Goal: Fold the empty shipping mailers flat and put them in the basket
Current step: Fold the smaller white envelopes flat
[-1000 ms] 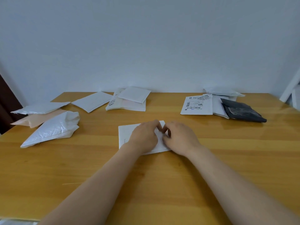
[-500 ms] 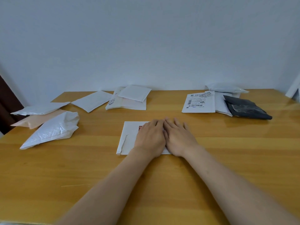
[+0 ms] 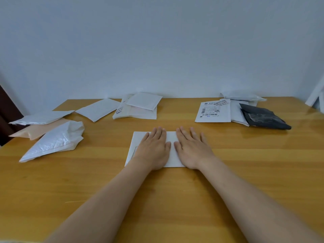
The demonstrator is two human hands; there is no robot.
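A white folded mailer [image 3: 171, 137] lies flat in the middle of the wooden table [image 3: 157, 199]. My left hand [image 3: 153, 149] rests palm down on its left half, fingers straight and close together. My right hand [image 3: 192, 148] presses palm down on its right edge, fingers slightly spread, partly on the table. A narrow strip of the mailer shows between the two hands. Neither hand grips anything. No basket is in view.
Crumpled white and pink mailers [image 3: 52, 137] lie at the left edge. Flat white mailers [image 3: 140, 107] sit at the back centre. A labelled white mailer [image 3: 213, 111] and a black mailer [image 3: 263, 118] lie at the back right, near the wall.
My hands went from pinching the mailer's top edge to lying flat on it, then slid apart sideways. The mailer now lies flatter.
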